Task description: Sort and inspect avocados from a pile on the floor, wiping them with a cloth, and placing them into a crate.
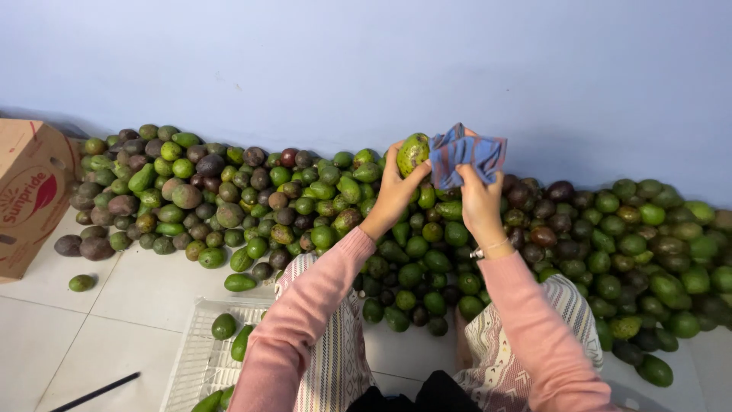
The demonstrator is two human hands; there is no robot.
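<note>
- The left hand (396,187) is closed around a green avocado (412,152), fingers wrapped under and behind it, raised above the pile so its face is turned toward the cloth.
- The right hand (479,200) pinches a blue cloth (467,155) bunched between fingers and thumb, held just right of the avocado and touching or nearly touching it; the contact is hard to judge from this angle.
- The avocado looks yellowish green with a few darker blotches, oval, its skin slightly dull.
- Beyond the hands, a long heap of avocados (252,198) lies along the far wall (366,61), green ones mixed with dark purple ones.
- Near left, a white plastic crate (191,358) on the tiled floor (46,336) holds a few green avocados, within easy reach.
- A cardboard box (27,198) stands at the far left.
</note>
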